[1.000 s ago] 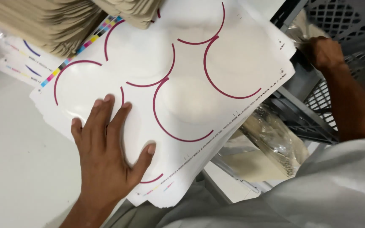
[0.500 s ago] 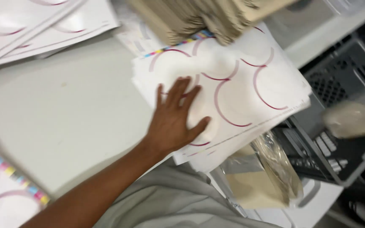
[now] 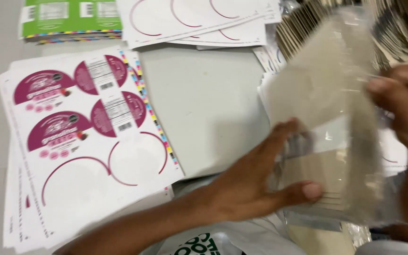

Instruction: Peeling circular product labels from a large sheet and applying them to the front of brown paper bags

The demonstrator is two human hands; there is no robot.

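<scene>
My right hand (image 3: 400, 106) holds a clear plastic bag (image 3: 336, 94) up by its right side, above the table's right part. The bag looks to hold pale beige flat pieces; it is blurred. My left hand (image 3: 256, 182) reaches in from below, fingers spread, with thumb and fingertips against the bag's lower left side. Under the bag lies the stack of white sheets with magenta arcs, mostly hidden.
A stack of printed sheets with magenta fan shapes (image 3: 81, 141) lies at the left. Green printed sheets (image 3: 69, 16) and more white arc sheets (image 3: 199, 19) sit at the back. Beige card stacks (image 3: 402, 23) fan out at the top right. Bare grey table (image 3: 204, 104) shows between.
The view swung left. My right hand brought a clear plastic bag up from the crate side over the sheets. My left hand left the white stack and went to the bag.
</scene>
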